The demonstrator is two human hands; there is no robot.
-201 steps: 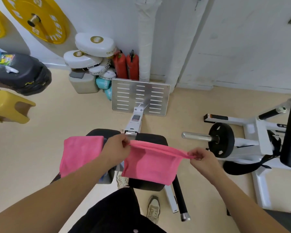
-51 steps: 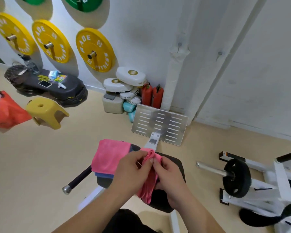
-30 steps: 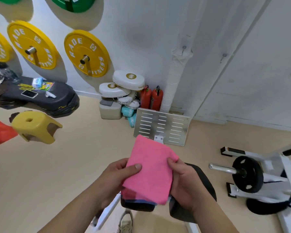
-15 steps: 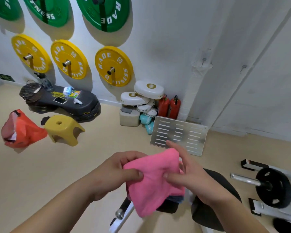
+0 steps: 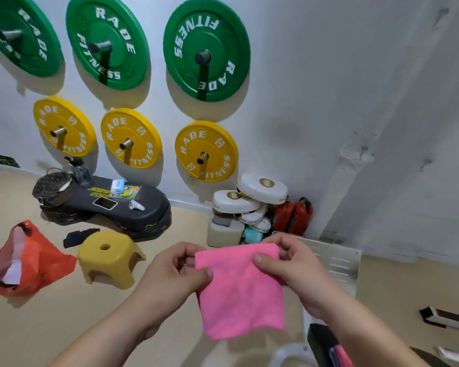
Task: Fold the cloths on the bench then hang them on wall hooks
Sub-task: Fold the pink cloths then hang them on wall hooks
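White wall (image 5: 316, 75) ahead, weight plates (image 5: 206, 49) mounted on its left part. Folded pink cloth (image 5: 240, 295) was held up in the air, clear of the bench (image 5: 325, 343) at lower right, and hung straight down from its top edge. Left hand (image 5: 174, 272) pinched the top left corner; right hand (image 5: 292, 268) pinched the top right, thumbs in front. Two small hooks (image 5: 365, 148), as I judged them, sat on the wall up and right of the cloth, nearer the right hand.
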